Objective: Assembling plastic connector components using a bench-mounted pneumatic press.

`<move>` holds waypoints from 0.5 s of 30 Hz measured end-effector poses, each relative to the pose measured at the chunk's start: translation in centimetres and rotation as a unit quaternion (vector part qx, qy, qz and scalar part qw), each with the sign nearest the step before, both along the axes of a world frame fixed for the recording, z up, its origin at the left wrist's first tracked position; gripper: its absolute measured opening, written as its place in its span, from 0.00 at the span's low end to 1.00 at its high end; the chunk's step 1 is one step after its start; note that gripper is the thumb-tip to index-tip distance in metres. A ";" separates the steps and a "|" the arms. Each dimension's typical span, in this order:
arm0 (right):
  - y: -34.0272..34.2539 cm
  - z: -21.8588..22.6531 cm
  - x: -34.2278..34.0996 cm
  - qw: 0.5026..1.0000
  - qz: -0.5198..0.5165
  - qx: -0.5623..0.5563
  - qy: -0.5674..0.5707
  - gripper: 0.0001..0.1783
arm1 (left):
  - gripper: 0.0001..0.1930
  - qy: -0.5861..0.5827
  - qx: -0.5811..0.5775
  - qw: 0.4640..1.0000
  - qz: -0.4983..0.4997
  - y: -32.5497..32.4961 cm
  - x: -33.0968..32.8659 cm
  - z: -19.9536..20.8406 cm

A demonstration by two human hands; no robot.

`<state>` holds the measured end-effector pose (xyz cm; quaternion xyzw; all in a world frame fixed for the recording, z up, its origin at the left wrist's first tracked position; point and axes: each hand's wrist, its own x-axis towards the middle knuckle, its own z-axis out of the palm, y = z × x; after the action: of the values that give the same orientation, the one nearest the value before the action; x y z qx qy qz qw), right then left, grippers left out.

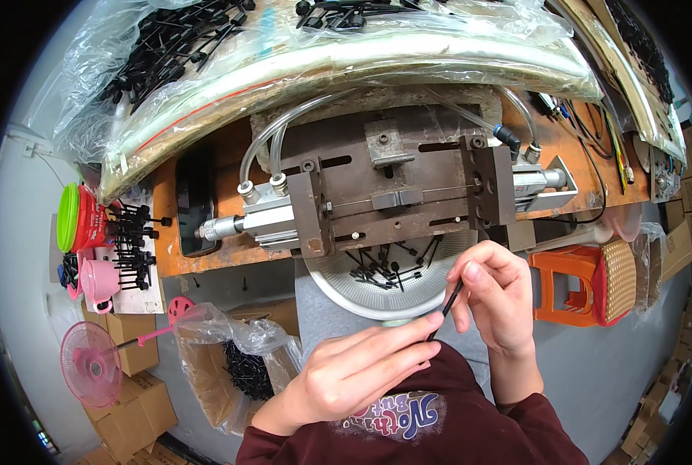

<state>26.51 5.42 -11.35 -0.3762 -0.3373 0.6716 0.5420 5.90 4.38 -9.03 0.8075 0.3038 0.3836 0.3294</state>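
Note:
A thin black rod [449, 304] slants between my two hands, in front of my chest. My left hand [358, 372] is closed on its lower end with the fingers pressed together. The thumb and forefinger of my right hand [495, 298] pinch the rod higher up; its top end is partly hidden by the fingers. Just beyond my hands, a white perforated basin [327, 291] holds several black rods with knob-like ends [385, 267]. Above the basin's far side is a brown metal fixture [361, 167] with a small dark block [397, 199] at its middle.
Air cylinders [268, 221] with clear hoses flank the fixture on the wooden bench [175, 263]. Bagged black parts [183, 46] lie along the back. At left are pink cups [98, 280], a pink fan [90, 364] and a lined carton [206, 372]; at right, an orange stool [567, 287].

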 end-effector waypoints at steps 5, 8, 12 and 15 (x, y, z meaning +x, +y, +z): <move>0.5 -0.3 0.2 0.995 -0.080 0.055 -0.036 0.12 | 0.14 -0.010 0.030 0.999 -0.032 -0.4 -0.1 -0.6; -0.1 0.4 -0.7 0.998 -0.031 0.042 -0.032 0.13 | 0.14 0.001 0.039 0.999 -0.012 -0.7 -0.1 -1.0; -0.4 0.3 -1.3 0.998 -0.031 0.050 -0.012 0.14 | 0.14 -0.003 0.045 0.999 -0.007 -0.7 -0.1 -1.3; -0.5 0.3 -1.6 0.998 -0.043 0.051 -0.010 0.13 | 0.14 -0.011 0.043 0.999 -0.006 -0.6 0.0 -1.4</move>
<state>24.90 4.91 -11.00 -0.3695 -0.3599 0.6257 0.5852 5.91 3.73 -10.39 0.8186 0.2781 0.4033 0.2998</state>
